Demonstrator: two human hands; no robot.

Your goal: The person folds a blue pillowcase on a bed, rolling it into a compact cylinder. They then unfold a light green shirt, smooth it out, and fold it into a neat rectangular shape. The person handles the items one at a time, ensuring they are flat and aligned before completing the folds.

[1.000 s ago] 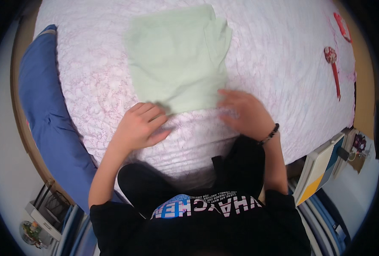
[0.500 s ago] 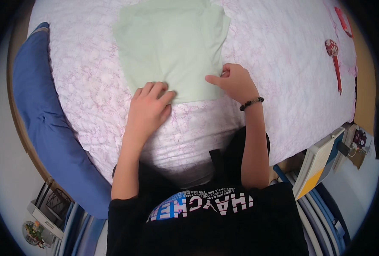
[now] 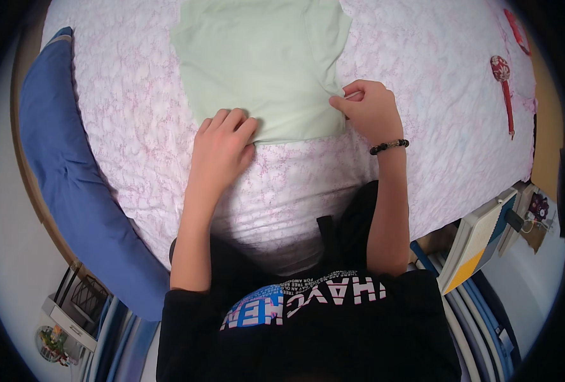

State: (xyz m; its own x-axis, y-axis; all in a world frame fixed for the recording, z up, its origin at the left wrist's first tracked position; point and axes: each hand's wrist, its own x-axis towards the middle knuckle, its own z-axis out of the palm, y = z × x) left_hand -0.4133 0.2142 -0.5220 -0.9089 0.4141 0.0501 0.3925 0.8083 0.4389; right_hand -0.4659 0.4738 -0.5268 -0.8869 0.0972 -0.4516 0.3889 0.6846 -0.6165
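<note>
A pale green cloth (image 3: pixel 251 70), which looks like a folded garment, lies on the bed in front of me. Its far edge runs out of the picture. My left hand (image 3: pixel 224 143) rests on the near left part of the cloth, fingers curled down onto its edge and the thumb tucked close below. At the near right side, my right hand (image 3: pixel 373 113) pinches the cloth's edge between thumb and fingers, and small creases run from that grip. A dark beaded bracelet (image 3: pixel 389 147) circles my right wrist.
Under the cloth spreads a pink-and-white quilted bedcover (image 3: pixel 130 127). A long blue pillow or rolled bedding (image 3: pixel 72 172) lines the left side. A red-handled object with a patterned round head (image 3: pixel 500 69) lies far right. A white, yellow and blue box-like object (image 3: pixel 476 242) stands at the lower right.
My right hand has moved right and slightly away from me, drawing the cloth's edge with it. My left hand stays on the near left edge. The view has shifted slightly.
</note>
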